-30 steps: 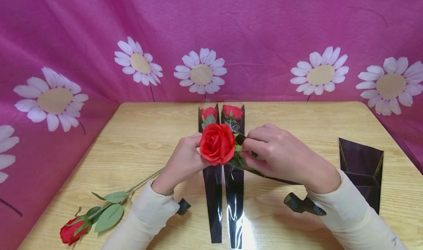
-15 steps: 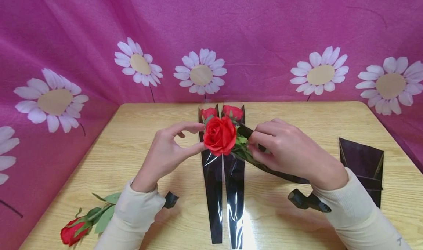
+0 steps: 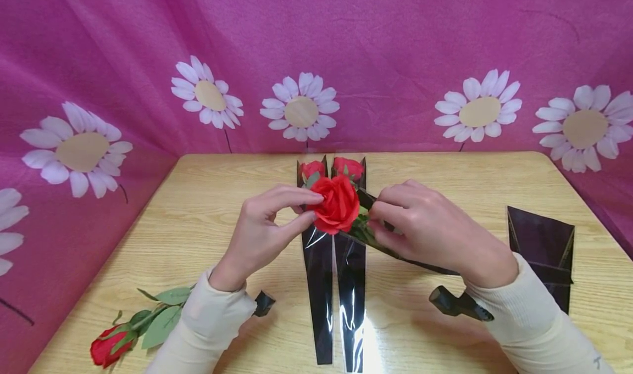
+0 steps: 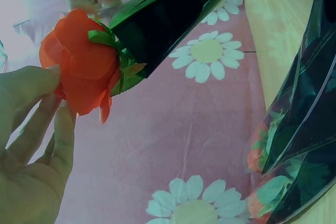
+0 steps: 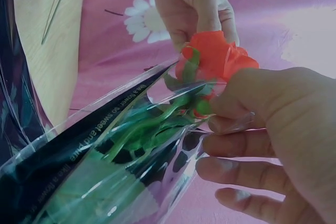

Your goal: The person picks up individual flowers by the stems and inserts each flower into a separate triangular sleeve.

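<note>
A red artificial rose [image 3: 338, 205] with green leaves is held above the table's middle, its bloom turned towards the head camera. My left hand [image 3: 264, 231] pinches the bloom's petals between fingers and thumb. The stem and leaves sit inside a clear-and-black flower sleeve [image 5: 100, 177] with printed lettering, the bloom poking out of its open end. My right hand [image 3: 430, 225] pinches the sleeve's rim just behind the bloom. In the left wrist view, the black side of the sleeve runs up and away from the bloom [image 4: 84, 66].
Two wrapped roses in black sleeves [image 3: 318, 297] lie side by side under the hands. A loose rose [image 3: 110, 345] with leaves lies at the front left. A black sleeve [image 3: 539, 236] lies at the right. Behind the wooden table [image 3: 222, 182] hangs a pink daisy cloth [image 3: 376, 61].
My left hand let go of the bloom, spread its fingers beside it, then took the petals again. The bloom shifted slightly up and right. My right hand stayed at the sleeve's rim.
</note>
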